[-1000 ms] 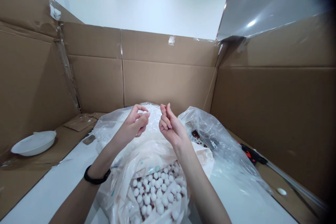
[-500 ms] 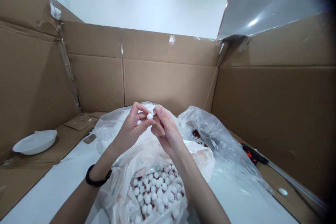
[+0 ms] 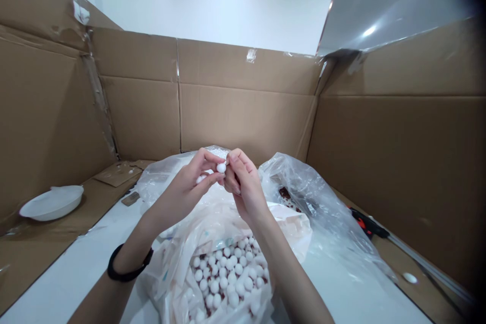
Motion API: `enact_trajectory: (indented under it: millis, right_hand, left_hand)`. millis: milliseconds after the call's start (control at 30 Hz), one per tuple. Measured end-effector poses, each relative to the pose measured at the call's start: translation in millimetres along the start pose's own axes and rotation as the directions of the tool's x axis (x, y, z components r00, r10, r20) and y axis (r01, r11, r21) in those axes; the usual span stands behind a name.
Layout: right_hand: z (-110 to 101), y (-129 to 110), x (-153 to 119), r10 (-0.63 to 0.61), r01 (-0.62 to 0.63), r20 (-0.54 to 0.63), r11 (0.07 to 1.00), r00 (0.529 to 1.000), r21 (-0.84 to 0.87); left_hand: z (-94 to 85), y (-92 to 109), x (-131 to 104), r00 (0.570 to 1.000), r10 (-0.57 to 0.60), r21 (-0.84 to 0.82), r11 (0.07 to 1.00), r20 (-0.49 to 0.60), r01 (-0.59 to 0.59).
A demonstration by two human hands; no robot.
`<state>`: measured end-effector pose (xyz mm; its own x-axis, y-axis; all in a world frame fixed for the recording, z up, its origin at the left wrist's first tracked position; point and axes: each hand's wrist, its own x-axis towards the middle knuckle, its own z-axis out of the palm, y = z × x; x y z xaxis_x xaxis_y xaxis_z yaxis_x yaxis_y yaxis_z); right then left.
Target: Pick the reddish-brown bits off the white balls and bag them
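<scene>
The two hands have come together: a second ago the left hand (image 3: 188, 177) and the right hand (image 3: 245, 177) were apart, and by half a second ago they had met; now they remain joined over the bags, with a small, smooth, round white ball (image 3: 221, 167) at the meeting point; the left hand grasps that ball between thumb and fingertips, and a second white ball (image 3: 200, 179) shows lower down, tucked among its curled fingers; the right hand is closed in a pinch, thumb pressed down on the bent forefinger, right beside the ball; whether its fingertips touch the ball, or pinch something too small to make out, I cannot tell; since half a second ago the ball has shifted slightly towards the right side of the view along with the hands, and the left wrist, with its black band (image 3: 129, 265), sits a little lower; I judge that the work has gone from separate handling to fine two-handed work on one ball, the left hand steadying it and the right working at its side; below, the loose pile of white balls (image 3: 230, 276) lies unchanged in the crumpled, whitish, printed plastic bag (image 3: 176, 263).
</scene>
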<state>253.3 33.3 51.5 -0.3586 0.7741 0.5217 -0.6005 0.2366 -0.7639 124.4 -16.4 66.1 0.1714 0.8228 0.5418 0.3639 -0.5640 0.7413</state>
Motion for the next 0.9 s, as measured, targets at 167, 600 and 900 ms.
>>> enact_trajectory:
  millis: [167,600,900]
  right_hand:
    - [-0.5,2.3,0.9,0.020,-0.021,0.003,0.999,1.000,0.025]
    - [4.1,3.3,-2.7,-0.054,0.055,-0.070,0.998,0.996,0.008]
    - [3.4,2.2,-2.4,-0.016,0.017,-0.041,1.000,0.999,0.022]
  left_hand:
    - [-0.3,2.5,0.5,0.999,0.035,0.080,0.996,0.032,-0.038]
    - [9.1,-1.9,1.6,0.994,0.022,-0.004,1.000,-0.105,-0.022]
    - [8.5,-0.9,0.8,0.991,-0.010,-0.004,1.000,-0.133,0.009]
